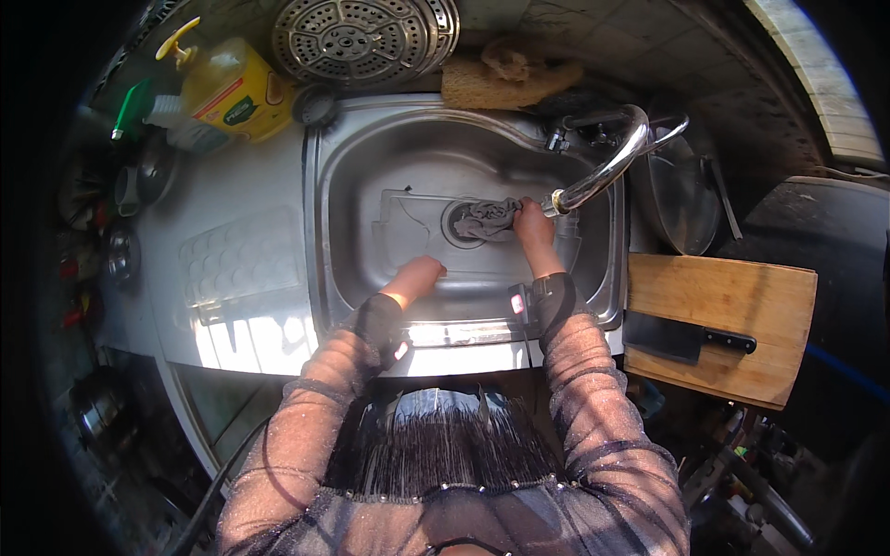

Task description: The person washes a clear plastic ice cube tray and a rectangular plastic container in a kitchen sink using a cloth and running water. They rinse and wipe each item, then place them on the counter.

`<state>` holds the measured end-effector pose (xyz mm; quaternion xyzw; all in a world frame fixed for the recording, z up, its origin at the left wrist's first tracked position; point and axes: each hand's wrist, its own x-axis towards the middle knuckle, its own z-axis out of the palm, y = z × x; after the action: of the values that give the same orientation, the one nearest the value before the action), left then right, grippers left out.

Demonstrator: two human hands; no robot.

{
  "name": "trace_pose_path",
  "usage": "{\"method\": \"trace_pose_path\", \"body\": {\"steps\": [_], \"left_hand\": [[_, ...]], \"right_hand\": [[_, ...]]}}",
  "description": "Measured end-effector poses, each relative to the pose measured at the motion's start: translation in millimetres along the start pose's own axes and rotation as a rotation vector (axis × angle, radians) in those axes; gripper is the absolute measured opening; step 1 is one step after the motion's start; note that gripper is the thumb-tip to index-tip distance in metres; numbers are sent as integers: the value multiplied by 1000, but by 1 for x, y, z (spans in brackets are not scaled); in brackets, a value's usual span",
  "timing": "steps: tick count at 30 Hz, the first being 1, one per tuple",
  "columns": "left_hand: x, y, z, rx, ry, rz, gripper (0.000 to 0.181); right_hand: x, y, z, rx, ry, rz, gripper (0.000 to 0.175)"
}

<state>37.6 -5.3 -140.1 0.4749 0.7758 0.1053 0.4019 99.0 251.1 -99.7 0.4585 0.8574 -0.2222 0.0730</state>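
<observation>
My right hand [535, 226] grips a crumpled grey cloth [489, 219] over the drain of the stainless steel sink [354, 156]. Directly above that hand hangs the spout of the chrome faucet [603, 177]. My left hand [416, 276] is over the near part of the basin, its fingers bent and partly hidden from above. A flat outline like a clear plastic sheet or lid [410, 240] shows on the basin floor around the drain. Whether my left fingers touch it cannot be made out.
A cleaver [664, 337] lies on a wooden cutting board [723, 292] at right. Behind the sink are a perforated steamer plate [348, 42] and a sponge-like pad [480, 83]. A yellow pump bottle [240, 90] and a clear dimpled plastic tray [240, 260] occupy the left counter.
</observation>
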Motion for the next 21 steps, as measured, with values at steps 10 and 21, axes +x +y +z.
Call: {"method": "trace_pose_path", "body": {"steps": [10, 21], "left_hand": [[4, -7, 9, -36, 26, 2, 40], [7, -9, 9, 54, -5, 16, 42]], "right_hand": [[-24, 56, -79, -72, 381, -140, 33], [-21, 79, -36, -184, 386, 19, 27]]}}
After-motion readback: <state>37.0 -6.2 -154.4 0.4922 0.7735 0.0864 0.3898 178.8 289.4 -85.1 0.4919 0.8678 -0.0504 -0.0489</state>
